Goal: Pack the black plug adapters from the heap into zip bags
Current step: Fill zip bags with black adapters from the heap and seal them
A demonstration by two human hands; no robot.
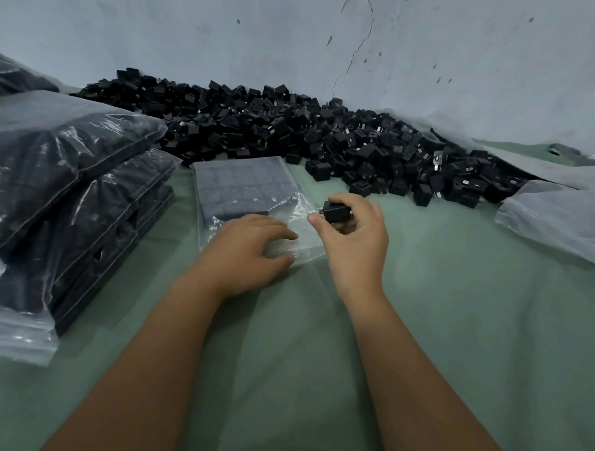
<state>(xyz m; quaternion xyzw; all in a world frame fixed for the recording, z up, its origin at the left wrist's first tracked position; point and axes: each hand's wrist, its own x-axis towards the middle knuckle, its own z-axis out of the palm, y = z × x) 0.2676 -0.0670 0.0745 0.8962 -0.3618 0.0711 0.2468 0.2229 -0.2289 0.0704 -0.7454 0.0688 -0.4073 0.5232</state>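
Right hand (354, 237) pinching 1 plug adapter (337, 212), just right of zip bag (250, 196) mouth (prongs bagward); left hand (251, 247) flat, pressing bag.

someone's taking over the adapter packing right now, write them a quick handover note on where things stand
Left hand: lies flat on the open end of the zip bag, holding it down on the green cloth.
Right hand: its grip is round one black adapter, prongs pointing at the bag mouth.
Bag in work: rows of adapters fill its far part; the near end looks empty and unsealed.
Done: filled bags stacked at the left.
Left: slide this adapter in, finish the rows, seal, then keep going; the heap along the wall is large. What look like spare empty bags lie at the right.
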